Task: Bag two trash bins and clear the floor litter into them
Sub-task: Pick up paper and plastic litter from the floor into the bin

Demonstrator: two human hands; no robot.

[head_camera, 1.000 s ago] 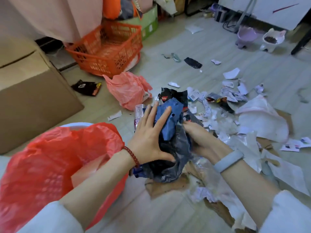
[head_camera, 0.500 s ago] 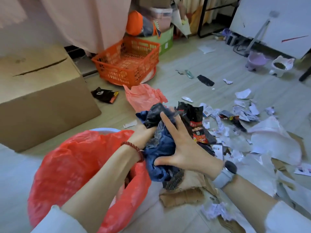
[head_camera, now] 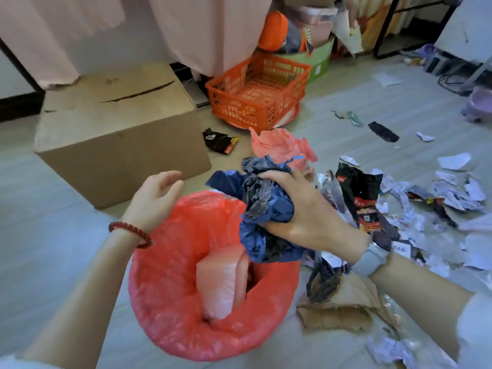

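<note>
A trash bin lined with a red plastic bag (head_camera: 170,310) stands on the floor in front of me, a pale pink packet (head_camera: 221,283) inside it. My right hand (head_camera: 306,217) grips a crumpled wad of blue and black plastic litter (head_camera: 266,206) over the bin's right rim. My left hand (head_camera: 154,198) hovers above the bin's far left rim, fingers relaxed and holding nothing. Torn paper and wrappers (head_camera: 447,193) lie scattered on the floor to the right. A loose pink plastic bag (head_camera: 277,142) lies beyond the bin.
A large cardboard box (head_camera: 119,129) stands at the left. An orange crate (head_camera: 255,91) sits behind, with a black wrapper (head_camera: 219,141) in front of it. Torn brown cardboard (head_camera: 343,307) lies right of the bin, a black snack packet (head_camera: 362,198) beside my right hand.
Both hands lifted the blue and black wad off the floor and carried it left to the bin. My left hand has let go of it; my right hand now holds it alone.
</note>
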